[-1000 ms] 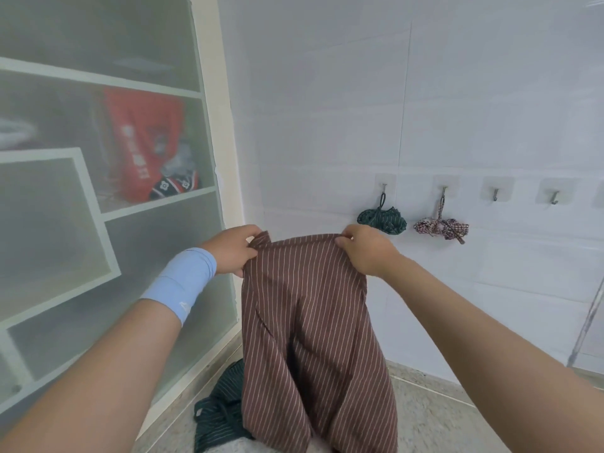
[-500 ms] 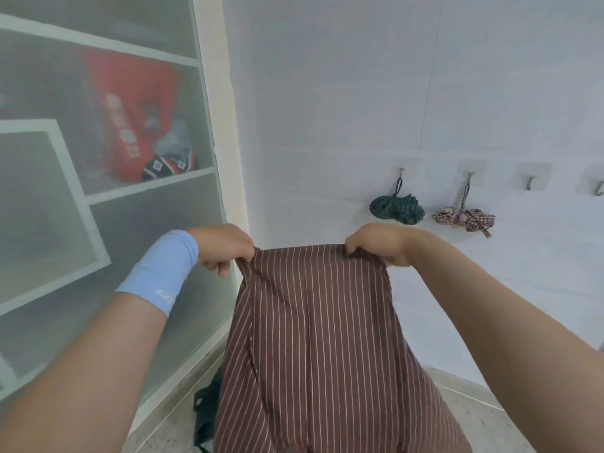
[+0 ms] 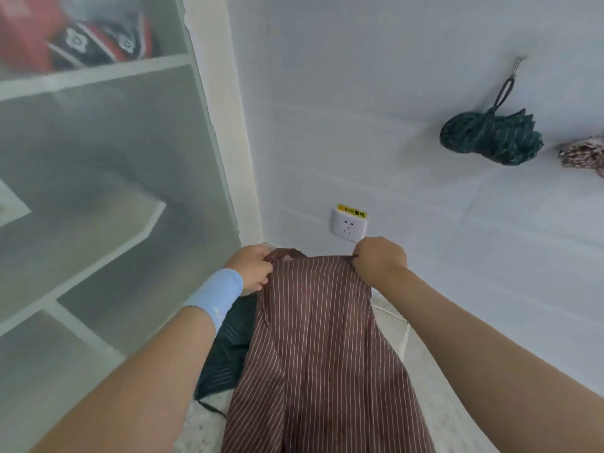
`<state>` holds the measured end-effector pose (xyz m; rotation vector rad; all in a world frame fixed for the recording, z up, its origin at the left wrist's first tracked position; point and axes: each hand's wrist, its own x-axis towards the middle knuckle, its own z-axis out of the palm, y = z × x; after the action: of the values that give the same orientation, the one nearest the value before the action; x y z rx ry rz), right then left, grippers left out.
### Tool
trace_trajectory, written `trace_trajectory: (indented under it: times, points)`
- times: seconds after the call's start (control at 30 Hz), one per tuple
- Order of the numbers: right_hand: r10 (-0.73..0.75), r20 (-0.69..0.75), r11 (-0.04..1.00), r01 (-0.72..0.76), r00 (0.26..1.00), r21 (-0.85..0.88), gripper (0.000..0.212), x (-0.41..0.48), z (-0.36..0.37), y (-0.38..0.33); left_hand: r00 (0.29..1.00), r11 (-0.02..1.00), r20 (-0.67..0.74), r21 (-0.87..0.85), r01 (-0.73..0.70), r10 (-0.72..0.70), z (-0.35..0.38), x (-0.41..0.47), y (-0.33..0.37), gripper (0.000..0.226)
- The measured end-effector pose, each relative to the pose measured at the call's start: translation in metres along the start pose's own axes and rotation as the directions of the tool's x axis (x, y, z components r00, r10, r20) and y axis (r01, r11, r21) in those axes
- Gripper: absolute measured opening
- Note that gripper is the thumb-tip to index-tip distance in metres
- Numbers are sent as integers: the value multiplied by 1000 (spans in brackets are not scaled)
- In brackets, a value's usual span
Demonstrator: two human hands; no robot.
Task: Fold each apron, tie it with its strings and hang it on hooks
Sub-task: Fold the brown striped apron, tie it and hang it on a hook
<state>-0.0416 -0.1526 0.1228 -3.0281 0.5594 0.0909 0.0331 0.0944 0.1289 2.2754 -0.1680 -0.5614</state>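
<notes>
the brown striped apron [image 3: 320,354] hangs over a dark apron [image 3: 228,341] lying on the floor [image 3: 206,433]. the left hand [image 3: 251,268] and right hand [image 3: 379,263] each have a closed grip on its top corners. beyond, a green bundle [image 3: 490,135] hangs from a hook [image 3: 518,68].

We see the brown pinstriped apron [image 3: 323,354] hanging at lower centre, top edge taut; a green bundled apron [image 3: 490,137] hangs from a hook [image 3: 518,68], upper right.

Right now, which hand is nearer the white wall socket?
Right. The right hand grips the striped apron just below the wall socket; the left hand grips its other corner, farther down-left.
</notes>
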Motion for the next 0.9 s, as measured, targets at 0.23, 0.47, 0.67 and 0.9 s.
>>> trace_trajectory:
  times: [0.23, 0.47, 0.67, 0.9]
  points:
    - [21, -27, 966, -13, 999, 257, 28, 38, 72, -7, 973, 983, -231, -179, -48, 6, 33, 48, -42, 26]
    - [-225, 137, 962, 197, 965, 187, 53, -9, 171, 13, 987, 943, 54, 290, -162, 153, 85, 55, -117, 15]
    - [-297, 507, 953, 281, 809, 111, 42, -41, 206, 30, 844, 732, 492, 653, -193, -216, 107, 57, -146, 22]
    - [37, 313, 836, -201, 949, 511, 48, -13, 223, 6, 955, 963, 272, 266, 40, -115, 139, 64, -136, 31]
